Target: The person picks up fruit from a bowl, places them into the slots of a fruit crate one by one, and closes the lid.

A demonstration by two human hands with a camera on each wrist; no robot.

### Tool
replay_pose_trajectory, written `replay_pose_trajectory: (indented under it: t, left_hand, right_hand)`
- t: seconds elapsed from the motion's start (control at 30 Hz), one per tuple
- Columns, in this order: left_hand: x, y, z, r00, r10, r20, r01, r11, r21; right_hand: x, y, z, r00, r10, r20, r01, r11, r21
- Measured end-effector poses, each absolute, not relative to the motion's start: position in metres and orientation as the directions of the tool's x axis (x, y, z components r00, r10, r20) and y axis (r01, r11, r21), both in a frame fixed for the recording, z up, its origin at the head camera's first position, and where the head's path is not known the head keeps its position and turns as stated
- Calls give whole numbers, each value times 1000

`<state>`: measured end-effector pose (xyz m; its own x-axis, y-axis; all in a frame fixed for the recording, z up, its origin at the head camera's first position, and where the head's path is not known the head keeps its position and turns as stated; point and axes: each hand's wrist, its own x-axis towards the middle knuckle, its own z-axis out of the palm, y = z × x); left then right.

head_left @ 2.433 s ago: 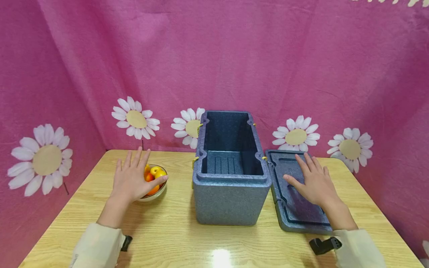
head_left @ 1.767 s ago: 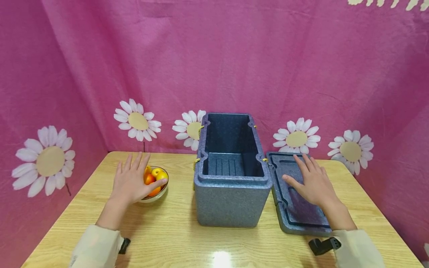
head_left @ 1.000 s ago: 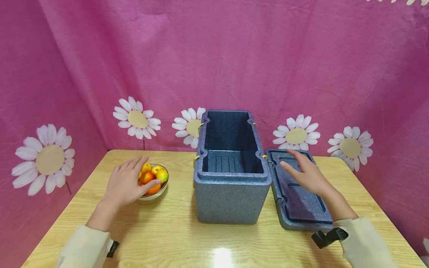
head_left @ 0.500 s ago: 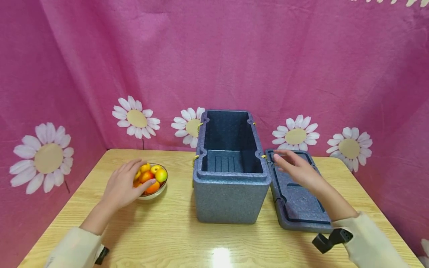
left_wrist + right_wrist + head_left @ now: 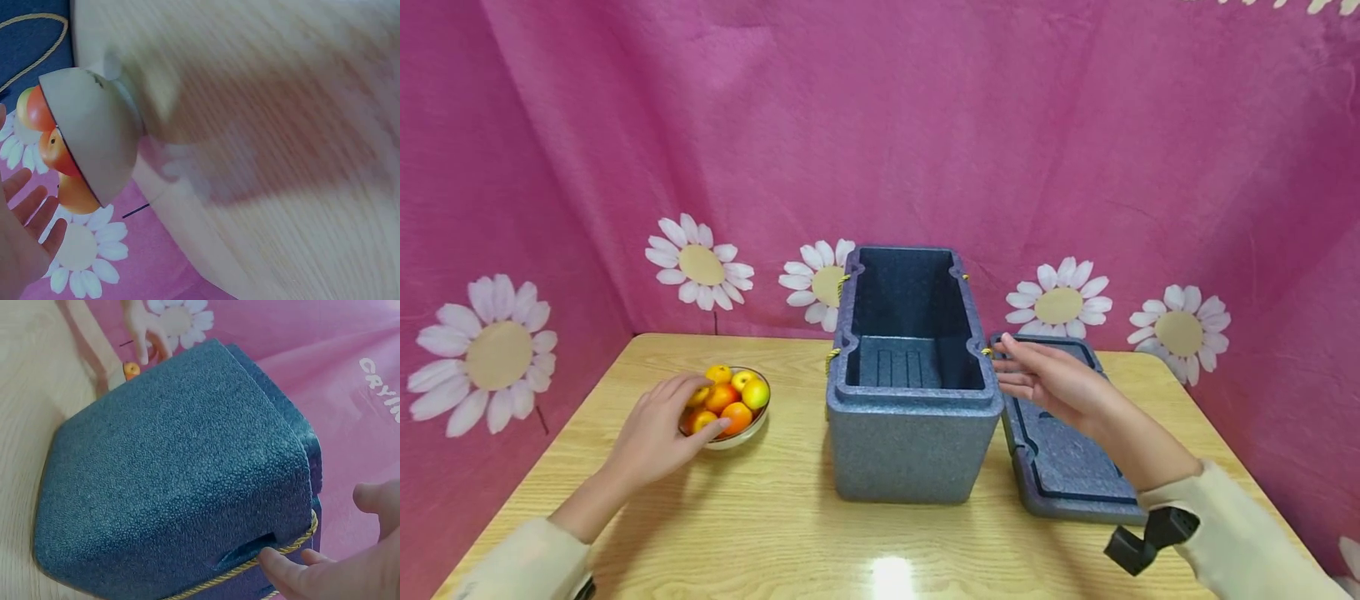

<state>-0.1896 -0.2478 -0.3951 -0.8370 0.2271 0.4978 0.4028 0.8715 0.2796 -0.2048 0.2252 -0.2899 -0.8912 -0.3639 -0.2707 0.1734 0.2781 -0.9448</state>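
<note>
My left hand (image 5: 658,425) is over the left side of a bowl (image 5: 730,443) of fruit, its thumb across the front rim and fingers spread. In the bowl lie several fruits, among them an orange (image 5: 737,418) and a yellow-green apple (image 5: 756,393). Nothing is gripped by it; the left wrist view shows the fingers loosely extended beside the fruit. My right hand (image 5: 1060,383) is at the right side of a grey foam box (image 5: 917,458), thumb up and fingers extended. In the right wrist view its fingertips are right at the yellow rope (image 5: 232,572) by a side recess.
The box stands without its lid, and its visible floor is bare. A grey foam lid (image 5: 1075,467) lies flat on the wooden table (image 5: 775,533) at the right, under my right forearm. Behind the table hangs a pink cloth (image 5: 887,125) with daisies.
My right hand has turned thumb-up and moved left from over the lid to the box's side. My left hand has shifted left, uncovering more fruit. Box, bowl and lid have stayed in place.
</note>
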Motion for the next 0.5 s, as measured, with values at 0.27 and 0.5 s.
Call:
replay_pose_trajectory:
  t: [0.27,0.5]
  left_hand:
    - [-186,-249,-398,-842,236,486,406,870,281]
    - [-184,-247,-399,-826,257,502,427,866,260]
  right_hand:
    - [-205,215,-285,-881,-334,-335,277,210,-938]
    - [-205,213,-283,-875,-337,-348,269,257,-928]
